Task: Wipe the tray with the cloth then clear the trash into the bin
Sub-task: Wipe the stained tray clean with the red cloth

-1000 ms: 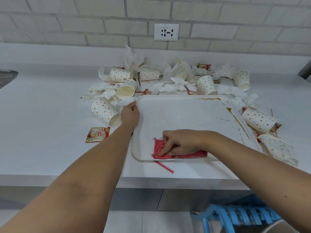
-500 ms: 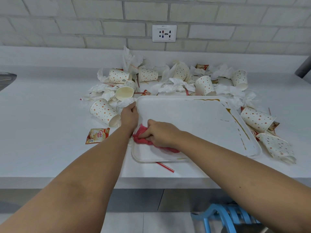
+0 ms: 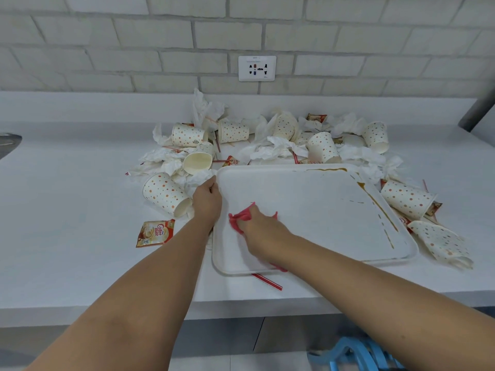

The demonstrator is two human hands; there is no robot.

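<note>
I'm in the wiping step: my left hand (image 3: 207, 200) grips the far-left rim of the white plastic tray (image 3: 308, 210), lying on the white counter (image 3: 67, 210) in front of the litter of dotted paper cups (image 3: 322, 147), while my right hand (image 3: 258, 227) clutches the crumpled pink cloth (image 3: 239, 216) against its near-left floor. Brown spill streaks (image 3: 375, 202) line the right and far edges, so I judge the next stroke should sweep rightward. No bin shows.

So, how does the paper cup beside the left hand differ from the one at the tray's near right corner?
The left cup keeps its round shape; the right cup is crushed flat. The left cup shows an open mouth; the right cup's mouth is squashed. Both are white with orange dots and lie on the counter.
</note>
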